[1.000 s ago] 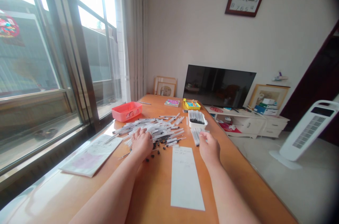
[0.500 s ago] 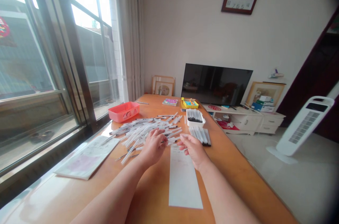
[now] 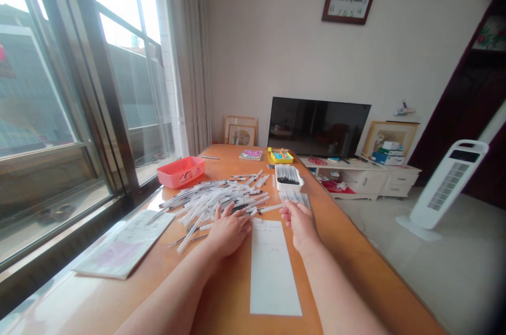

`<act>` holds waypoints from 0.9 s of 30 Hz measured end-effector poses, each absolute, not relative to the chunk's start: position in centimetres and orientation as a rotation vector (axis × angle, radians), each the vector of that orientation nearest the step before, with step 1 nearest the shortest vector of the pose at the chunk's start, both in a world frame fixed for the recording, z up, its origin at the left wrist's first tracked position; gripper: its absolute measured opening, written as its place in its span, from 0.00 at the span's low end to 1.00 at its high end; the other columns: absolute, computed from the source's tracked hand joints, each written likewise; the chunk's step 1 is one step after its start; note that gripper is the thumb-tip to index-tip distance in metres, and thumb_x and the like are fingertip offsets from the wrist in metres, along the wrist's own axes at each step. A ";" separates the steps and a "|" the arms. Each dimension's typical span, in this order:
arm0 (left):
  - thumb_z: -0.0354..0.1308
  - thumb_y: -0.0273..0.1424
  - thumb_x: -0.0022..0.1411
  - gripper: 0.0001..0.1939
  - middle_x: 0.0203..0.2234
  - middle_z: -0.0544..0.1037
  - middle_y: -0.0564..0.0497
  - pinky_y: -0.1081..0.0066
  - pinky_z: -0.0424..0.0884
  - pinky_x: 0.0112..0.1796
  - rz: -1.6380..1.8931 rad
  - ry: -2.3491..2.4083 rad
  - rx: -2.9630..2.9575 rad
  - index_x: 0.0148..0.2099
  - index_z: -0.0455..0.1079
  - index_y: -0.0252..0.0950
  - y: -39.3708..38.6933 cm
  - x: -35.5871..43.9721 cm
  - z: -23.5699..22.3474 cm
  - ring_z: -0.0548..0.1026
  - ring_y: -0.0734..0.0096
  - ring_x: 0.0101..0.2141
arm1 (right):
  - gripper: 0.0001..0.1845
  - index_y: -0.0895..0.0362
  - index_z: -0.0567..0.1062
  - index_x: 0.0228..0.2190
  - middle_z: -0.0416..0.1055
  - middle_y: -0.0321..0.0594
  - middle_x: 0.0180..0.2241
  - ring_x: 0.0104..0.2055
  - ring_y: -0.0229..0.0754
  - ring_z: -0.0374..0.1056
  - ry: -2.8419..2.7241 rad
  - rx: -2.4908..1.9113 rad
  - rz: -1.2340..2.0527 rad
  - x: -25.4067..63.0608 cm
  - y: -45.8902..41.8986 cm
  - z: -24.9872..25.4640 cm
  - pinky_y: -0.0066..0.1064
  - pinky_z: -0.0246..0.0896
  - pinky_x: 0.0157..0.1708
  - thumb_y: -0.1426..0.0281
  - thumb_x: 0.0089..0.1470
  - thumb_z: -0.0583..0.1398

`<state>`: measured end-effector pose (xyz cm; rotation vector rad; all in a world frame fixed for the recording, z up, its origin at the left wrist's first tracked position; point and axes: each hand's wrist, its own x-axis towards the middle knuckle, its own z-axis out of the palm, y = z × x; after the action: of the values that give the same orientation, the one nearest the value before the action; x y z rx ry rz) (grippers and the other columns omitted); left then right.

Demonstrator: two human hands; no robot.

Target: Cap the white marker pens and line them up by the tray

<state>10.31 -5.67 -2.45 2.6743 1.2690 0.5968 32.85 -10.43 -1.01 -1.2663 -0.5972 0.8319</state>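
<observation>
A loose heap of clear pens [image 3: 213, 195], some with black ends, lies across the middle of the table. My left hand [image 3: 230, 227] rests at the near edge of this heap, palm down with fingers spread. My right hand [image 3: 301, 221] is closed in a pinch on one clear pen [image 3: 272, 208], whose black end points left. Just beyond that hand is a neat row of pens [image 3: 302, 198], partly covered by the fingers. A white box [image 3: 301, 185] filled with upright-leaning pens stands behind the row. Between my forearms lies a long white paper strip [image 3: 273, 277] with faint writing.
A red plastic basket [image 3: 161, 179] stands at the left behind the heap. A booklet [image 3: 114, 245] lies at the left edge. Farther back are a colourful pack [image 3: 250, 154] and a yellow box [image 3: 281, 156]. Beyond the table are a television [image 3: 318, 126] and a tower fan [image 3: 450, 182].
My hands have moved apart. The left lowered and flattened by the heap; the right shifted right toward the row, with a pen now visible in its fingers. The view shifted slightly.
</observation>
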 end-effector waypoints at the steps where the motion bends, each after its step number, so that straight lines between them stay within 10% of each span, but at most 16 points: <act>1: 0.52 0.38 0.69 0.15 0.58 0.76 0.50 0.31 0.38 0.64 0.600 1.299 2.675 0.52 0.78 0.52 -5.5 10.2 -2.5 0.58 0.39 0.67 | 0.18 0.57 0.77 0.31 0.77 0.41 0.28 0.27 0.38 0.68 -0.599 -1.267 0.832 32.9 -10.4 -1.0 0.26 0.57 0.24 0.55 0.48 0.67; 7: 0.51 0.39 0.69 0.14 0.49 0.79 0.43 0.39 0.48 0.63 0.568 1.608 2.606 0.49 0.75 0.41 -4.4 9.7 -2.2 0.72 0.49 0.54 | 0.17 0.57 0.76 0.29 0.77 0.40 0.27 0.27 0.37 0.67 -0.594 -1.237 0.815 32.9 -10.2 -1.0 0.26 0.58 0.26 0.56 0.48 0.68; 27: 0.52 0.25 0.58 0.16 0.42 0.82 0.46 0.47 0.52 0.60 0.583 1.712 2.547 0.41 0.78 0.44 -3.2 8.8 -2.1 0.71 0.50 0.49 | 0.16 0.57 0.76 0.27 0.76 0.42 0.26 0.28 0.39 0.67 -0.561 -1.194 0.803 33.3 -10.4 -0.5 0.29 0.59 0.27 0.57 0.48 0.68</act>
<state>8.80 -3.19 -2.07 2.5466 1.7115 0.5830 33.35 -10.36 -0.52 -1.1936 -0.5609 0.8034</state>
